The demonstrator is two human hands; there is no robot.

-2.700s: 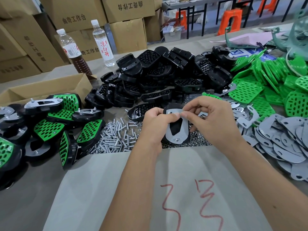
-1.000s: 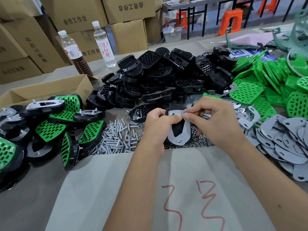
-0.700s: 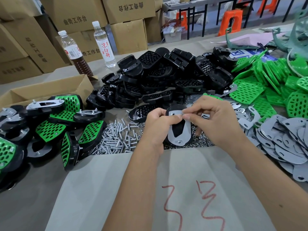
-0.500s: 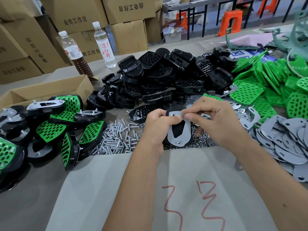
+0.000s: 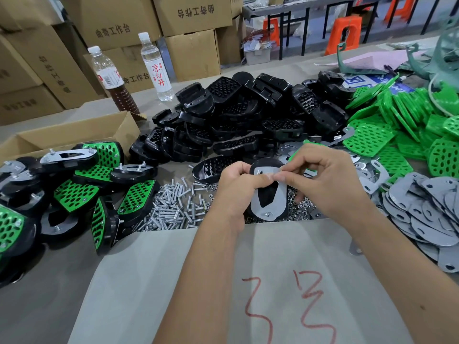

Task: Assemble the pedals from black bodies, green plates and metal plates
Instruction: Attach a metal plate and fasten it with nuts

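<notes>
My left hand grips a black pedal body with a grey metal plate laid on its back, held upright above the pile of nuts. My right hand pinches at the plate's upper right corner; what its fingertips hold is too small to tell. A screw end shows at the plate's lower tip. Loose black bodies are heaped behind, green plates at the right, metal plates at the near right.
Finished pedals lie at the left beside an open cardboard box. Loose screws lie in front of the black heap. Two bottles stand at the back. A grey sheet with red marks covers the near table.
Both hands have stayed on the pedal at the same spot. The right hand's fingers have shifted slightly at the plate's upper corner.
</notes>
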